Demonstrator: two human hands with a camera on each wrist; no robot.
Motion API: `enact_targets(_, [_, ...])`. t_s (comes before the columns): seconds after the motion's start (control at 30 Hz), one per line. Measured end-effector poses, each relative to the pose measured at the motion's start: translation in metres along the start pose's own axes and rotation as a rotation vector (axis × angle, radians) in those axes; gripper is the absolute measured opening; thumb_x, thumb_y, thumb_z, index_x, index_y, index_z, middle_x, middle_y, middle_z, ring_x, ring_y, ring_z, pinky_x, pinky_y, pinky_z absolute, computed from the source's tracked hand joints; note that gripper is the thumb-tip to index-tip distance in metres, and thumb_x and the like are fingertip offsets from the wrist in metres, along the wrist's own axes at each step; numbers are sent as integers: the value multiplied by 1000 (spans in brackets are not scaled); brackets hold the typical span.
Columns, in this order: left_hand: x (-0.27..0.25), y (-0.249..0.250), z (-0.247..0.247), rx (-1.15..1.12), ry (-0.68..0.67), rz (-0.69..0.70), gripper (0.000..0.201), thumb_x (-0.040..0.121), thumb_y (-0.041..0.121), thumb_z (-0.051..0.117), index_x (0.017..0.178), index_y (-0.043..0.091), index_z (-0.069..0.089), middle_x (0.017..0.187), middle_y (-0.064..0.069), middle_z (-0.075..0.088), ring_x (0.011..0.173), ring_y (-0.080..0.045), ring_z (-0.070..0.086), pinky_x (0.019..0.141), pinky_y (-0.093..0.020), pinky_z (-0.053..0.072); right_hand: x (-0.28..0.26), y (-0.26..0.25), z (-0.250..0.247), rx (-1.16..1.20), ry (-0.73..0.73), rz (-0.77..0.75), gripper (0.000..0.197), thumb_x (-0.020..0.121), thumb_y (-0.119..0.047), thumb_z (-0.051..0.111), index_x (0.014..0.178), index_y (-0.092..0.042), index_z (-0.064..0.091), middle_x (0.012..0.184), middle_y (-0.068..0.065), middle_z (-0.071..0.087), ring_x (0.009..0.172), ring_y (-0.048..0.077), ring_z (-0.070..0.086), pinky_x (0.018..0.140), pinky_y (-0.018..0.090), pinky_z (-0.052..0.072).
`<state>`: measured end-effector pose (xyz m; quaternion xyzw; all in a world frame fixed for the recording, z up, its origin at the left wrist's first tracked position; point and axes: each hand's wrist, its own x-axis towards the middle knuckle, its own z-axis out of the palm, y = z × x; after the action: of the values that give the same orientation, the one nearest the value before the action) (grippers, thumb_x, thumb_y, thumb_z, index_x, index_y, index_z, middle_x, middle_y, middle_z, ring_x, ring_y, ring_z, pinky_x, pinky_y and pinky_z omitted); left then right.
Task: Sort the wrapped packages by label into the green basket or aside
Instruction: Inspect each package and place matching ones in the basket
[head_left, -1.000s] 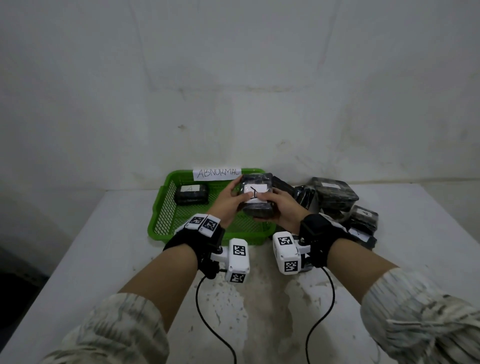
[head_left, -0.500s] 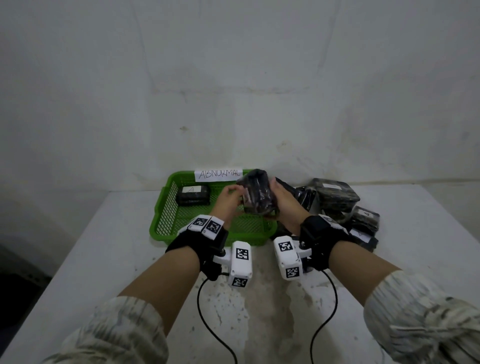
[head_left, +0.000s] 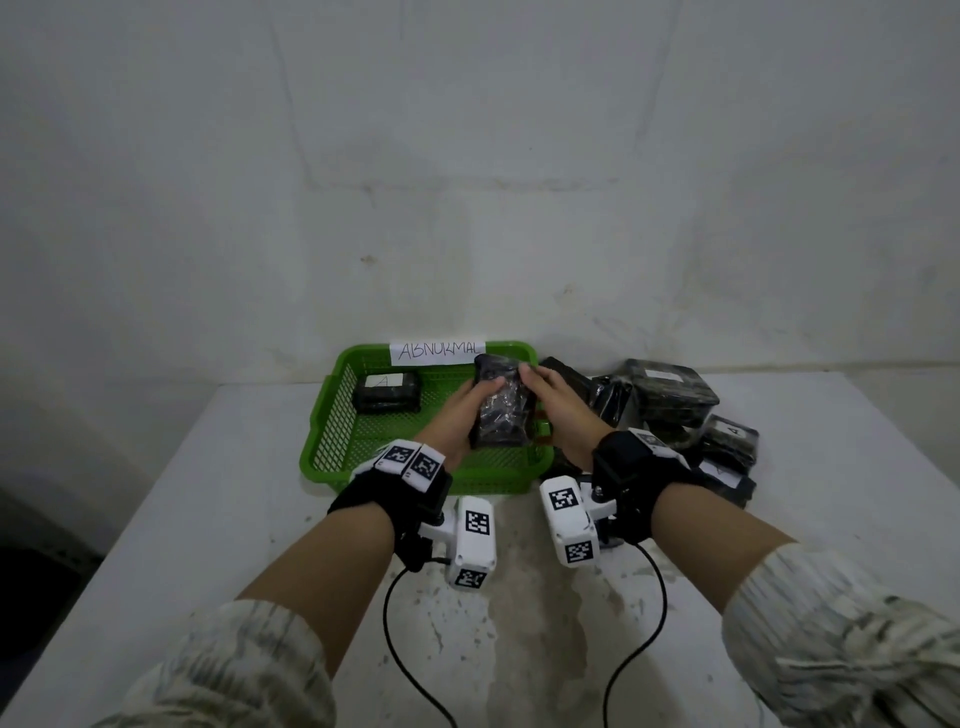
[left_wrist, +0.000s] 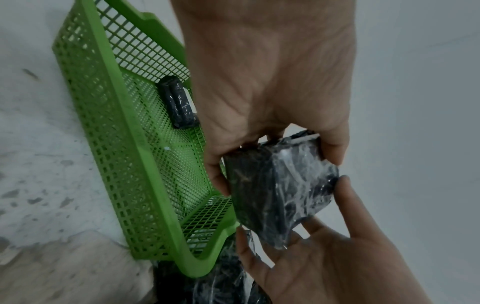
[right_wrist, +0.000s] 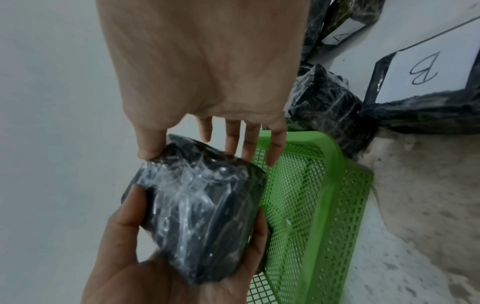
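A black package wrapped in clear film (head_left: 501, 410) hangs over the right part of the green basket (head_left: 415, 480); no label shows on it in any view. My left hand (head_left: 475, 415) grips it from the left, thumb on top and fingers curled underneath (left_wrist: 218, 181). My right hand (head_left: 540, 395) touches its far right edge with its thumb (right_wrist: 150, 152) and straight, spread fingers. In the right wrist view the package (right_wrist: 200, 209) lies in the left palm. Another package labelled A (head_left: 387, 392) lies in the basket's far left corner.
A paper sign reading ABNORMAL (head_left: 438, 351) is fixed to the basket's back rim. A pile of several black wrapped packages (head_left: 670, 395) lies right of the basket, one labelled B (right_wrist: 426, 70). The white table (head_left: 208, 493) ends at a wall behind.
The package was turned over in both hands: its white label faced me a second ago, now a plain wrapped side does. The right fingers have straightened off it.
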<state>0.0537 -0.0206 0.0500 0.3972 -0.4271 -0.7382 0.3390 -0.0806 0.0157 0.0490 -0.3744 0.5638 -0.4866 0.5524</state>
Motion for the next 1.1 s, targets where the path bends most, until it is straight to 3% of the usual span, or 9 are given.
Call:
enact_targets(0.13, [-3,1,-2,22,8,20,34,95,28,50,124,11,51,101,-7,67,82,-19,67,62,-25,57,-3,-5,4,63,-38,42,48,92,-49,54,129,-19,53,120,3,64,112,23,59,97,53,47])
enact_targets(0.3, [-2,6,-10,197,72,37,42,91,26,56,132,17,49,108,-5,63,90,-18,62,82,-31,51,-4,-3,2,28,45,2,36,94,-34,57,120,-11,50,125,9,59,116,28,56,88,55,50])
enact_targets(0.37, [-1,5,-10,237,70,37,43,91,24,57,133,17,47,113,-7,61,92,-19,60,80,-30,50,-3,-1,1,5,58,-18,29,95,-32,56,115,-11,50,123,10,59,117,29,56,90,53,49])
enact_targets(0.5, [0,4,-9,225,77,52,40,93,24,55,132,16,47,118,-8,60,91,-17,61,77,-32,52,-3,0,-1,-21,34,-33,46,90,-34,63,128,-13,48,125,7,61,114,25,60,97,52,49])
enact_targets(0.57, [-1,4,-7,186,86,50,36,93,27,53,128,15,49,116,-7,61,90,-17,62,78,-35,53,-1,1,-1,-33,11,-36,49,89,-32,64,130,-12,47,122,5,63,105,19,64,90,43,54])
enact_targets(0.7, [-5,-1,-1,118,52,26,29,93,23,53,122,15,53,108,-7,64,94,-20,61,91,-42,48,-1,3,2,-6,53,-90,28,95,-20,58,119,-7,54,100,3,67,82,11,66,72,23,56])
enact_targets(0.77, [-6,-2,1,109,56,34,28,94,15,51,122,14,52,102,-5,64,87,-17,61,86,-37,49,0,4,3,2,76,-95,29,95,-18,58,120,-4,55,97,3,67,82,12,65,73,24,55])
enact_targets(0.93, [-4,0,-2,135,96,59,38,94,13,51,131,8,48,124,-16,59,89,-20,62,89,-40,49,1,3,0,-23,13,-44,47,85,-16,70,128,-7,53,118,12,66,106,27,65,95,44,50])
enact_targets(1.1, [-7,1,-7,68,18,-1,39,94,7,48,132,11,47,114,-9,59,89,-17,59,66,-27,51,1,5,-4,19,49,-84,46,85,-7,68,128,-2,52,118,14,65,95,21,64,82,31,53])
